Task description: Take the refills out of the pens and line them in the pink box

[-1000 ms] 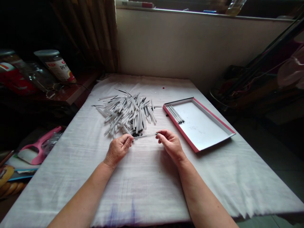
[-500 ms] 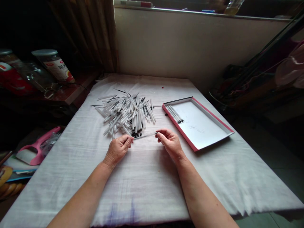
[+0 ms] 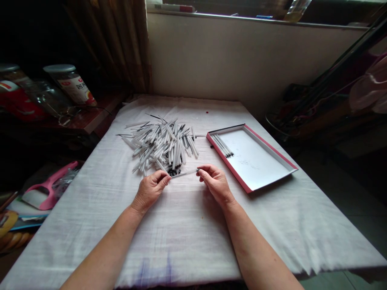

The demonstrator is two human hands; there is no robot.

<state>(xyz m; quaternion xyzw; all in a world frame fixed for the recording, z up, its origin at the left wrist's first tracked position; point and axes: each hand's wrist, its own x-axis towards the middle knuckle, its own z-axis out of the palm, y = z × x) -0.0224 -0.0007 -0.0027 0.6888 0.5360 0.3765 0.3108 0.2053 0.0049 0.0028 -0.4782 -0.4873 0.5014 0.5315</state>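
Observation:
Between my two hands lies a thin, clear pen barrel [image 3: 184,174], held nearly level just above the cloth. My left hand [image 3: 152,189] pinches its left end between thumb and fingers. At the other end, my right hand [image 3: 214,182] grips the dark tip with closed fingertips. Just beyond is a loose heap of pen parts [image 3: 163,141], made of clear barrels, dark thin refills and small black pieces. To the right, a shallow red-edged box lid [image 3: 263,173] holds several pens [image 3: 222,145] with black ends, lined up along its left side.
A white cloth [image 3: 187,237] covers the table. Jars [image 3: 72,86] and a pair of glasses [image 3: 65,120] are on a dark side table at left. A pink-handled item [image 3: 50,187] lies lower left. A wall [image 3: 226,60] stands behind.
Almost nothing differs. Both hands keep their hold on the pen barrel, with a very slight shift of the fingers and of the camera view.

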